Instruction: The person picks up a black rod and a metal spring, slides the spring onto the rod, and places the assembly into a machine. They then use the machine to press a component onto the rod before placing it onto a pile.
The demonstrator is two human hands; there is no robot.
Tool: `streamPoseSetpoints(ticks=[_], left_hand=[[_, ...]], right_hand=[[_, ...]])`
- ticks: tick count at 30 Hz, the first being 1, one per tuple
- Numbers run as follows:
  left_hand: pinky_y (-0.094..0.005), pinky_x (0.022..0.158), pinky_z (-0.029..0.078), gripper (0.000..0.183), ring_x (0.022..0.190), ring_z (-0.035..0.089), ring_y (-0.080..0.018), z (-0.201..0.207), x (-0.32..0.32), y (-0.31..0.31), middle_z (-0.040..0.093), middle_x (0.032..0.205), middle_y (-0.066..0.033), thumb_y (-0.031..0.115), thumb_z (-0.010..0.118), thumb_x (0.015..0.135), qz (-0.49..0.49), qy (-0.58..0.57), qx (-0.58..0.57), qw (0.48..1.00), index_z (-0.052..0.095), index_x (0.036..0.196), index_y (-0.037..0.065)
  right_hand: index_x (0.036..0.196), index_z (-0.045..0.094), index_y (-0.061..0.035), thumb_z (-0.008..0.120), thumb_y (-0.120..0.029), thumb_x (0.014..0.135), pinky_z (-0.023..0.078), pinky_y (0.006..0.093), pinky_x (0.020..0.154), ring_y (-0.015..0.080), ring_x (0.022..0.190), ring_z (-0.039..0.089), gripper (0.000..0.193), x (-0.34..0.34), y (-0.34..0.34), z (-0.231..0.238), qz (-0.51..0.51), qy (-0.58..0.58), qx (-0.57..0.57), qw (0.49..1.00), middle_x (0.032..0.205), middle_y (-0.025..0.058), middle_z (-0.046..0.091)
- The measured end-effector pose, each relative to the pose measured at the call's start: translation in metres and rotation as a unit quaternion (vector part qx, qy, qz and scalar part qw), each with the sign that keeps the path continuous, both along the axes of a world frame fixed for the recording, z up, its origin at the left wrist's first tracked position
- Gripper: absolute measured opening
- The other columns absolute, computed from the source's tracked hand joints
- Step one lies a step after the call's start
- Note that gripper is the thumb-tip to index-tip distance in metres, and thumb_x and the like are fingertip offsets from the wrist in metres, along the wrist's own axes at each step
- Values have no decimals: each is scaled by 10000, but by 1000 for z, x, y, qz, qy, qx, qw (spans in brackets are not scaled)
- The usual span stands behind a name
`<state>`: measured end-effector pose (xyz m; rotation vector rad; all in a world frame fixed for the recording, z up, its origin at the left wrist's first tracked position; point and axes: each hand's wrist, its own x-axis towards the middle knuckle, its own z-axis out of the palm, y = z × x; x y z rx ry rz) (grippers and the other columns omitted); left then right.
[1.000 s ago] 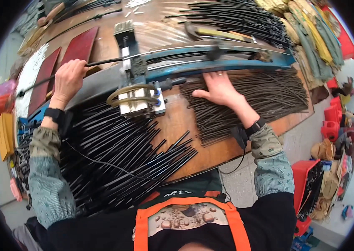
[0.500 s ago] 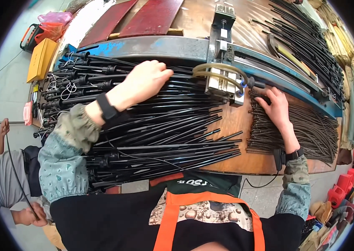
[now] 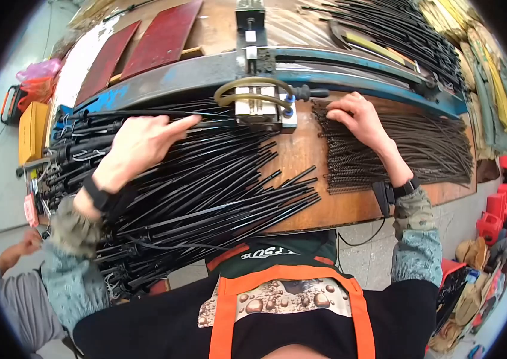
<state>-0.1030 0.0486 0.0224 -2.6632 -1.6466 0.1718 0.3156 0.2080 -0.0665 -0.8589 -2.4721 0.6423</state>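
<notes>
My left hand point(image 3: 146, 140) is over a thick bundle of long black rods point(image 3: 205, 179). Its index finger stretches right, close to a black rod that runs toward a metal clamp block point(image 3: 259, 107). The other fingers are bent, and what lies under them is hidden. Right of the clamp, my right hand point(image 3: 358, 116) is closed, thumb and fingers drawn together above the ends of dark coiled rods point(image 3: 409, 143). Whatever is between those fingertips cannot be made out. A black ribbed fitting with a short rod point(image 3: 310, 93) sticks out from the clamp near that hand.
A blue-and-grey steel beam point(image 3: 175, 75) crosses the wooden table point(image 3: 292, 212) behind my hands. Dark red boards point(image 3: 161, 39) and more black rods point(image 3: 385, 27) lie beyond it. Another person's hand point(image 3: 23, 248) is at the left. Red bins point(image 3: 493, 212) stand at right.
The whole view has shifted, with the bench lower and farther left. My left hand has drawn back leftward from the clamp, its index finger now extended. My right hand stays beside the coiled rods.
</notes>
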Motion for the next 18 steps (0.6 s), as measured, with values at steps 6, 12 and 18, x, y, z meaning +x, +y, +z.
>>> streamPoseSetpoints(ticks=[6, 12, 18], left_hand=[[-379, 503, 486, 405, 558, 585, -256, 13, 55, -29, 547, 699, -63, 204, 638, 931, -40, -97, 57, 993, 592, 1328, 263], [-387, 465, 466, 420, 514, 577, -261, 2, 110, -11, 543, 691, -64, 200, 638, 939, -23, -96, 60, 993, 580, 1349, 267], [-416, 450, 440, 442, 488, 564, -286, 14, 136, -5, 533, 678, -77, 197, 633, 948, -38, -154, 42, 986, 566, 1376, 281]], right_hand=[[975, 723, -27, 741, -140, 851, 512, 334, 688, 248, 747, 653, 169, 0, -23, 5, 65, 43, -78, 994, 809, 99, 686], [988, 733, -27, 745, -115, 837, 501, 308, 627, 199, 683, 643, 175, 12, -59, 18, 56, 128, -56, 989, 773, 79, 677], [978, 747, -35, 757, -103, 816, 488, 277, 596, 167, 666, 634, 175, 26, -84, 15, -73, 224, -73, 969, 741, 66, 661]])
